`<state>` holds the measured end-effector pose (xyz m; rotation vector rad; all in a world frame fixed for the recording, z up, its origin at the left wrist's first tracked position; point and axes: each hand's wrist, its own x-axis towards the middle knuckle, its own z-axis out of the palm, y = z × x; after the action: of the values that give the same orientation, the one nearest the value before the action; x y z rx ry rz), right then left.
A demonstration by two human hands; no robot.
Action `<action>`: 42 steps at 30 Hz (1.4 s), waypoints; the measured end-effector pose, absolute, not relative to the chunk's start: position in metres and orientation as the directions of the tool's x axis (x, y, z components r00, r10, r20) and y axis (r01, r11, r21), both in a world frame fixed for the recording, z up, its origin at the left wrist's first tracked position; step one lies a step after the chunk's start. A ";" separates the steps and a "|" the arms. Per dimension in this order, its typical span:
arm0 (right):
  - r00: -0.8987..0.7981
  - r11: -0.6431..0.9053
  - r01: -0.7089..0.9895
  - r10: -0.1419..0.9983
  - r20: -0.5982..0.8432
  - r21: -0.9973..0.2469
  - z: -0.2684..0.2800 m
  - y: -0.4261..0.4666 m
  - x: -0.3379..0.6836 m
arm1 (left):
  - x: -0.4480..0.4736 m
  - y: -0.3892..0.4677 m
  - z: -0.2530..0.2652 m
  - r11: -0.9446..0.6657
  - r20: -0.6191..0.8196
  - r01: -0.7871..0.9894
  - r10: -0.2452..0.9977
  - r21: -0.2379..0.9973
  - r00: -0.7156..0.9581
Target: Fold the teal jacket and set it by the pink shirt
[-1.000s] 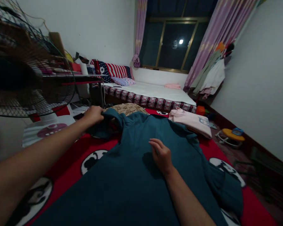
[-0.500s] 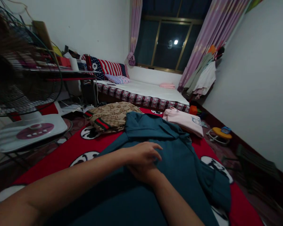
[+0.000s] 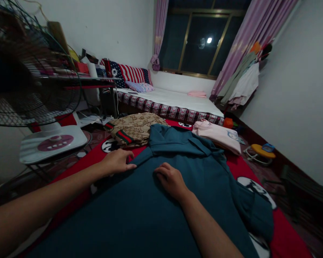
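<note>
The teal shirt [image 3: 156, 200] lies spread on the red blanket [image 3: 78, 175], collar away from the person; the left hand [image 3: 117, 162] rests flat at its left edge, fingers loose and gripping nothing; the right hand [image 3: 171, 181] presses knuckles-down mid-chest, curled but holding nothing. Soft, light, floppy cloth, probably best pinched at shoulder seams or hem; no containers show, only a folded brown garment [image 3: 134, 129] and pink garment [image 3: 218, 134] beyond.

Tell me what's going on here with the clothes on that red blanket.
A person is working on a dark teal cloth garment spread flat over a red blanket with black-and-white cartoon faces. The left hand rests at the garment's folded left edge, while the right hand presses down on its middle. Beyond it lie a tan patterned garment with green-and-red trim and a folded pale pink top.
</note>
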<state>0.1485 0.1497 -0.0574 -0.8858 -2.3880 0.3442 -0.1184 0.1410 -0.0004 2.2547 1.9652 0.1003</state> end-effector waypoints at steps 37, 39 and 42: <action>0.097 0.001 0.968 0.920 0.380 -0.249 -0.077 0.268 0.231 | 0.044 0.216 -0.035 -0.299 0.433 0.751 0.901 0.588 0.020; 0.153 -0.003 0.943 0.892 0.426 -0.331 -0.076 0.269 0.235 | 0.048 0.224 -0.055 -0.214 0.382 0.848 0.924 0.485 0.014; 0.260 -0.027 0.903 0.829 0.495 -0.428 -0.075 0.267 0.241 | 0.050 0.226 -0.070 -0.182 0.297 0.922 0.952 0.343 0.077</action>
<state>0.2405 0.2665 -0.0755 -1.8556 -1.5733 -0.1391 0.0503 0.2259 -0.0698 2.2566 1.9660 0.7108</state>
